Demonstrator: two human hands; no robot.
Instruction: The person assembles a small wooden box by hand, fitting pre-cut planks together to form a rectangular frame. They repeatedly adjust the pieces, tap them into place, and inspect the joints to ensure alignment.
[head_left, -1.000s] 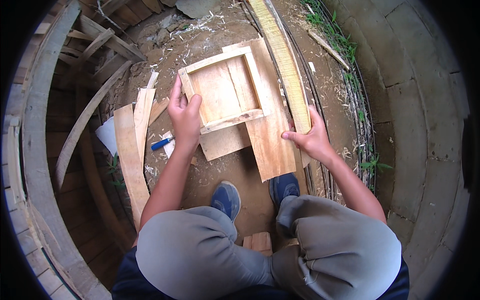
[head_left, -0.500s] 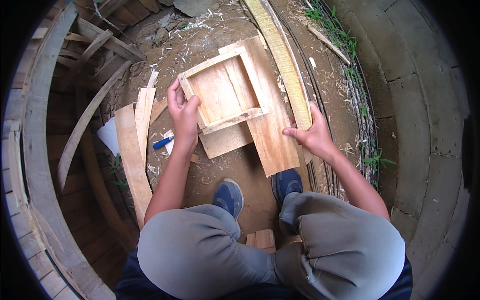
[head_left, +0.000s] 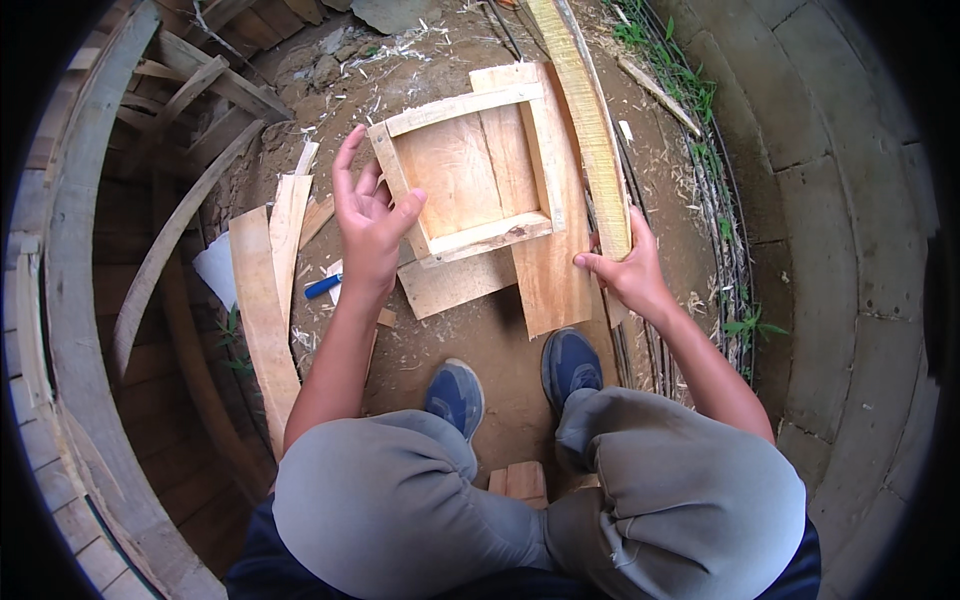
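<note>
A shallow square wooden frame with a panel bottom (head_left: 455, 165) lies in front of me, its open side up. Beneath it are a long thin board (head_left: 553, 285), reaching toward my right foot, and a shorter board (head_left: 455, 284). At the frame's left side is my left hand (head_left: 372, 215), its fingers spread and its thumb at the edge of the frame. My right hand (head_left: 630, 265) grips the near end of a long yellowish wooden plank (head_left: 584, 110), thumb on the left side and fingers partly hidden. The plank stretches away past the frame's right side.
Loose wood strips (head_left: 263, 310) lie to the left, beside a blue-handled tool (head_left: 322, 286). Wood shavings cover the dirt ground (head_left: 420, 345). A timber structure (head_left: 85, 300) rises at far left; a concrete wall (head_left: 825, 220) stands at right. A wood block (head_left: 520, 482) sits between my legs.
The frame and the long board under it have shifted right and turned slightly. My left hand has loosened, its fingers spreading. The plank in my right hand has moved slightly right.
</note>
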